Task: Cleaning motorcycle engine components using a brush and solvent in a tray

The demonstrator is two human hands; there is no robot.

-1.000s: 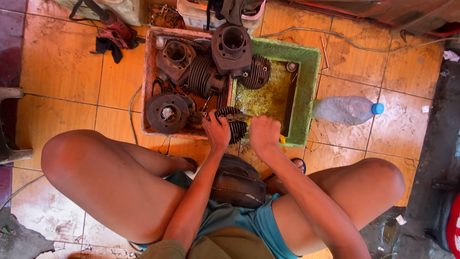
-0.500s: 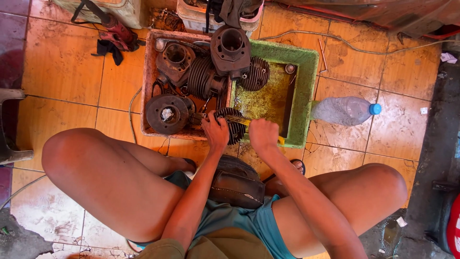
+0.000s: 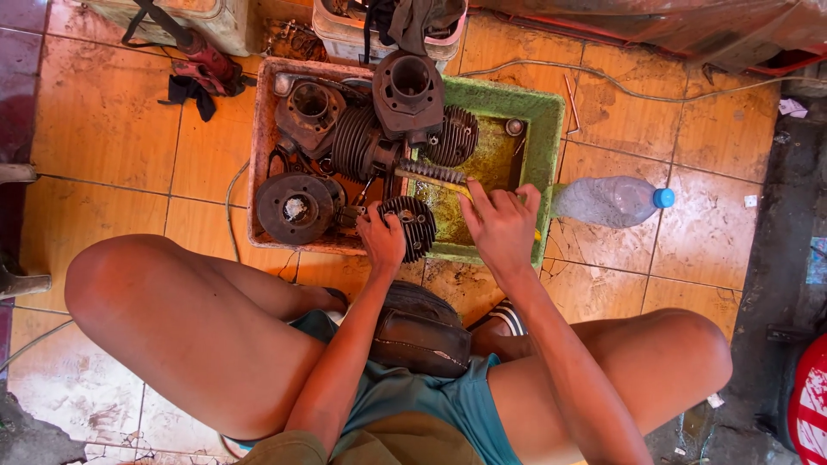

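Hands at a tray of oily engine parts, as we see from above.
We see the left hand (image 3: 382, 239) closed around a finned cylinder part (image 3: 412, 226) at the near edge, where the reddish tray (image 3: 262, 155) meets the green tub (image 3: 543, 129). The right hand (image 3: 500, 226) grips a yellow-handled brush (image 3: 435, 176), its bristles lying over the tub's murky liquid, just beside the finned part. A plastic bottle (image 3: 612, 201) with a blue cap lies on the tiled floor (image 3: 103, 129) right of the tub.

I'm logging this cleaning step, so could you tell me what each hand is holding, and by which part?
The left hand grips a finned engine cylinder by its near edge; the right hand holds a yellow-handled brush by its handle.
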